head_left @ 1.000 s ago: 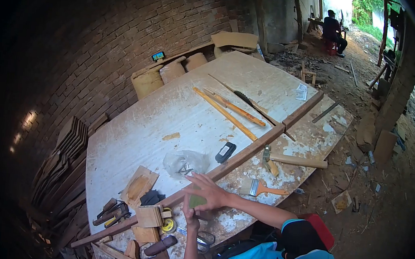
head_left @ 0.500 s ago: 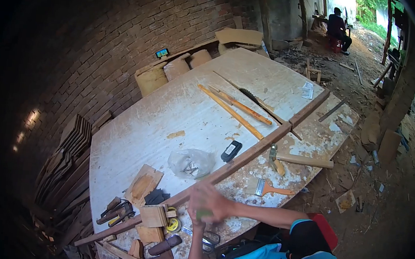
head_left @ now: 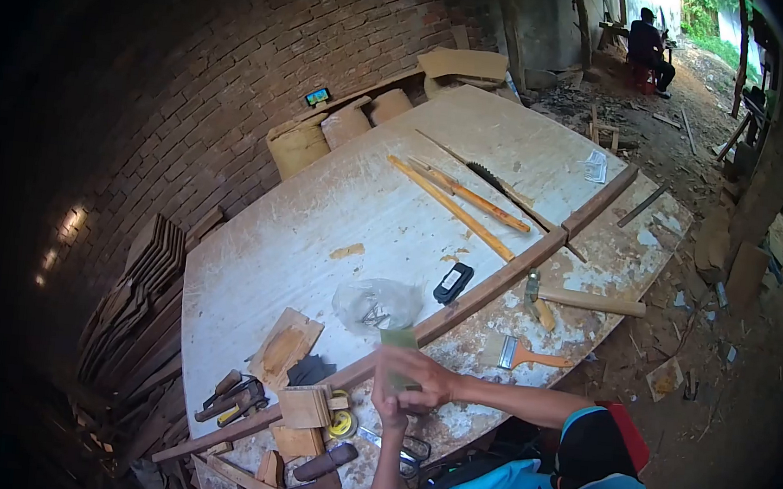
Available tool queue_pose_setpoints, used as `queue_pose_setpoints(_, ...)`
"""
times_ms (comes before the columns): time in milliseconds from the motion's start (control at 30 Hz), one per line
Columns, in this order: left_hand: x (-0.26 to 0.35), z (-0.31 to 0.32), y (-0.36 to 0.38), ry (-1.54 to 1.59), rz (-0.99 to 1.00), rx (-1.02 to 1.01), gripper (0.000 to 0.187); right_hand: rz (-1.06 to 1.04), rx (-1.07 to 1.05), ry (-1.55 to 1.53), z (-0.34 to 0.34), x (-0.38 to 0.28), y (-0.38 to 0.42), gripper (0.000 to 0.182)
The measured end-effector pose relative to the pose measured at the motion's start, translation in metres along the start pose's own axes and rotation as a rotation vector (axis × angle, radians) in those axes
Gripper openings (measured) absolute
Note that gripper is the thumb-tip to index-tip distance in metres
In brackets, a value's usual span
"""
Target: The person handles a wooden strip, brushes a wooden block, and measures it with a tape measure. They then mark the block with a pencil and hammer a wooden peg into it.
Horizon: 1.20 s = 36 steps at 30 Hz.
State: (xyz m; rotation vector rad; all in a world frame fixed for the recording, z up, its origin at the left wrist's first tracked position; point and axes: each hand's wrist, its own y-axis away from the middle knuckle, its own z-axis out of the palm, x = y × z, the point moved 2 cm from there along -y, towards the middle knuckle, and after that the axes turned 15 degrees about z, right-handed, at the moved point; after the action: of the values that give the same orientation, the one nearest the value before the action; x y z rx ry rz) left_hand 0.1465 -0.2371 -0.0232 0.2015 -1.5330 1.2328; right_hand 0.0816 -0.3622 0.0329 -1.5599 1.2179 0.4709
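My left hand (head_left: 388,404) and my right hand (head_left: 428,379) are together over the near edge of the workbench, partly smeared by motion. Between them is a flat green sheet (head_left: 399,338), its upper part sticking out above the fingers. My right hand lies across my left, with its fingers closed around the sheet; my left fingers are partly hidden. Beyond the hands sits a clear plastic bag (head_left: 375,306) with small metal pieces inside. Left of them lie a yellow tape roll (head_left: 342,424), wooden blocks (head_left: 305,407) and scissors (head_left: 412,451).
A long wooden bar (head_left: 490,289) crosses the workbench (head_left: 269,262). On it are a black device (head_left: 453,283), a hammer (head_left: 591,302), a paintbrush (head_left: 531,355), orange wooden sticks (head_left: 455,211) and a handsaw (head_left: 486,174). Another person (head_left: 646,51) sits far back at right.
The green sheet now shows above my fingers, where before it was a blur low between my hands. The whole view has shifted slightly.
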Motion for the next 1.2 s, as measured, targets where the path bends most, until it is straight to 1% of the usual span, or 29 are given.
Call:
queue_pose_setpoints(33,0.002,0.002,0.000,-0.010,0.010,-0.001,0.100,0.045,0.089,-0.170,-0.001,-0.002,0.002,0.068)
queue_pose_setpoints(67,0.004,0.004,-0.001,-0.021,0.020,-0.003,0.101,0.144,0.132,-0.108,-0.004,-0.002,0.005,0.071)
queue_pose_setpoints(200,0.001,0.006,-0.001,-0.010,0.000,-0.019,0.102,0.191,0.061,0.298,0.001,0.011,-0.001,0.072)
queue_pose_setpoints(300,0.000,0.004,-0.001,-0.032,0.012,-0.014,0.102,0.281,0.114,0.252,0.024,-0.009,0.015,0.066)
queue_pose_setpoints(367,0.001,0.006,-0.002,-0.050,0.034,-0.005,0.102,0.151,-0.021,0.430,0.037,-0.028,0.029,0.072)
queue_pose_setpoints(400,0.004,0.008,-0.004,-0.068,0.047,-0.016,0.102,0.180,-0.108,0.363,0.035,-0.029,0.029,0.071)
queue_pose_setpoints(500,0.013,0.019,-0.007,-0.105,0.084,-0.020,0.102,0.426,0.056,0.232,0.018,0.004,0.006,0.068)
queue_pose_setpoints(533,0.006,0.022,-0.004,-0.053,0.110,0.013,0.102,0.539,0.067,0.127,0.014,0.000,0.003,0.065)
queue_pose_setpoints(567,0.001,0.024,0.000,0.000,0.138,0.043,0.101,0.533,-0.001,0.221,0.016,-0.013,0.011,0.066)
queue_pose_setpoints(633,-0.014,0.018,-0.004,0.068,0.125,0.164,0.100,0.484,-0.135,0.401,0.031,-0.042,0.018,0.068)
queue_pose_setpoints(667,-0.020,0.013,0.001,0.089,0.068,0.252,0.100,0.367,-0.171,0.306,0.035,-0.042,0.026,0.068)
queue_pose_setpoints(700,-0.027,0.005,0.010,0.112,0.002,0.344,0.100,0.428,-0.151,0.277,0.031,-0.031,0.019,0.068)
queue_pose_setpoints(733,-0.034,-0.008,0.017,-0.121,0.120,0.137,0.104,0.500,-0.139,0.249,0.018,-0.026,0.005,0.068)
queue_pose_setpoints(767,0.002,0.020,0.000,-0.078,0.155,0.098,0.107,0.576,-0.125,0.224,0.013,-0.016,-0.005,0.069)
queue_pose_setpoints(800,0.002,0.018,0.001,-0.064,0.152,0.073,0.103,0.604,-0.032,0.164,0.010,-0.007,-0.018,0.069)
queue_pose_setpoints(833,0.002,0.016,0.001,-0.053,0.149,0.045,0.099,0.623,-0.050,0.183,0.016,-0.006,-0.009,0.068)
queue_pose_setpoints(867,-0.003,0.011,0.004,-0.073,0.191,0.062,0.101,0.634,-0.065,0.198,0.025,-0.008,-0.001,0.067)
queue_pose_setpoints(900,-0.006,0.008,0.006,-0.095,0.191,0.071,0.102,0.636,-0.078,0.215,0.025,-0.023,0.001,0.066)
queue_pose_setpoints(933,-0.006,0.005,0.005,-0.120,0.194,0.084,0.102,0.544,-0.082,0.232,0.037,-0.032,0.021,0.065)
queue_pose_setpoints(967,-0.007,0.003,0.004,-0.148,0.195,0.095,0.102,0.443,-0.029,0.214,0.052,-0.024,0.039,0.066)
queue_pose_setpoints(1033,-0.007,0.002,0.002,-0.175,0.201,0.128,0.103,0.461,-0.126,0.221,0.045,-0.018,0.033,0.065)
queue_pose_setpoints(1100,-0.008,0.009,0.002,-0.187,0.187,0.168,0.103,0.628,-0.123,0.206,0.033,-0.010,0.002,0.063)
queue_pose_setpoints(1133,-0.006,0.013,0.003,-0.190,0.179,0.177,0.104,0.608,-0.063,0.179,0.022,-0.008,-0.007,0.063)
queue_pose_setpoints(1167,-0.004,0.015,0.001,-0.199,0.175,0.178,0.104,0.618,-0.024,0.068,0.028,0.010,-0.010,0.063)
queue_pose_setpoints(1200,-0.007,0.013,0.001,-0.178,0.194,0.088,0.103,0.615,0.014,0.072,0.028,0.006,-0.001,0.063)
